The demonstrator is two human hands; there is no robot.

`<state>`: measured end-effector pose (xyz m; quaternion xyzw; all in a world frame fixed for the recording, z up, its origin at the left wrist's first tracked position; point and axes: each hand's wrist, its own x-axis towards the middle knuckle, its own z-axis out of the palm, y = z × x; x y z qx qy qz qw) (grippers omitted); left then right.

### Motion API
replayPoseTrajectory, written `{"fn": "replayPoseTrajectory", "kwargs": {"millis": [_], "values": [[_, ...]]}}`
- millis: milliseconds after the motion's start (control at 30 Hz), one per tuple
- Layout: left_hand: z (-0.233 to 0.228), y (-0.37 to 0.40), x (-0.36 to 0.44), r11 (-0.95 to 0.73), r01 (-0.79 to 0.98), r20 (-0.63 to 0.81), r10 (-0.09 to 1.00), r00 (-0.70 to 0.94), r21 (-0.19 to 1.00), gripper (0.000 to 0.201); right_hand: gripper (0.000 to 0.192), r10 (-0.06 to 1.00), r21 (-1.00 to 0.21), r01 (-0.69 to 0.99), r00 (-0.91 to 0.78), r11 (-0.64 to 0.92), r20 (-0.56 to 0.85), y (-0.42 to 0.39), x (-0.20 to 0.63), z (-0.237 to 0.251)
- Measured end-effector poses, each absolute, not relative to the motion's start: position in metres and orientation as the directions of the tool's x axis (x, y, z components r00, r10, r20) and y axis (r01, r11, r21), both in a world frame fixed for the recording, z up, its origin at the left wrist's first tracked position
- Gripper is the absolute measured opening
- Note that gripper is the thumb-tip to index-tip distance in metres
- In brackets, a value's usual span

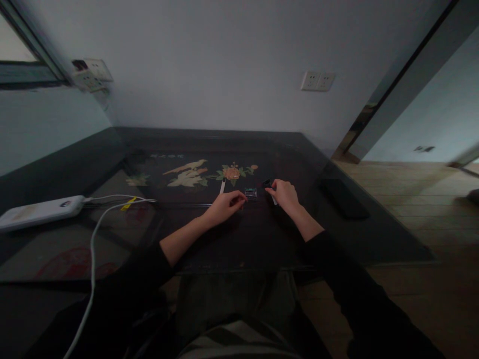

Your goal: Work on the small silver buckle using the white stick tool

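Note:
My left hand rests low over the dark glossy table, its fingers curved and the thumb apart from them. Just beyond those fingertips lies a small clear case; whether they touch it I cannot tell. A thin pale stick lies behind the left hand. To the right of the case, my right hand is closed on a small item with a dark head and a pale strip below. Its kind is too small and dim to make out, and the fingers cover part of it.
A white power strip lies at the left, with a white cable curving toward me. On the right is a flat dark rectangular object. The table has a bird-and-flower picture and meets a wall with sockets.

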<state>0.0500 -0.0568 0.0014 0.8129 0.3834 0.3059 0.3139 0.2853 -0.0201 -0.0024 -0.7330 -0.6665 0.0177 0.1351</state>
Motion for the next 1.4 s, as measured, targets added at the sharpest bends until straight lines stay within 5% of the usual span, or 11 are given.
{"fn": "replayPoseTrajectory", "kwargs": {"millis": [167,300,433,600,1067,1400], "values": [[-0.003,-0.053,0.05,-0.516,0.433,0.269,0.815,0.513,0.739,0.016,0.032,0.953,-0.29,0.957,0.104,-0.018,0.284,-0.026,0.282,0.011],[-0.009,-0.045,0.052,-0.513,0.424,0.279,0.819,0.501,0.746,0.017,0.019,0.923,-0.349,0.893,-0.159,0.286,0.35,-0.022,0.266,0.011],[-0.01,-0.038,0.054,-0.564,0.47,0.335,0.808,0.485,0.678,0.017,0.027,0.865,-0.297,0.831,-0.364,0.469,0.346,-0.012,0.25,0.0],[-0.008,-0.036,0.053,-0.595,0.556,0.386,0.802,0.456,0.581,0.017,0.046,0.874,-0.251,0.85,-0.394,0.464,0.285,-0.007,0.253,-0.01],[-0.017,-0.029,0.043,-0.601,0.67,0.44,0.792,0.424,0.436,0.015,0.037,0.822,-0.402,0.717,-0.516,0.569,0.243,-0.028,0.235,-0.007],[-0.015,-0.036,0.044,-0.534,0.746,0.321,0.843,0.432,0.397,0.02,0.003,0.88,-0.392,0.793,-0.373,0.467,0.293,-0.027,0.238,-0.005]]}}
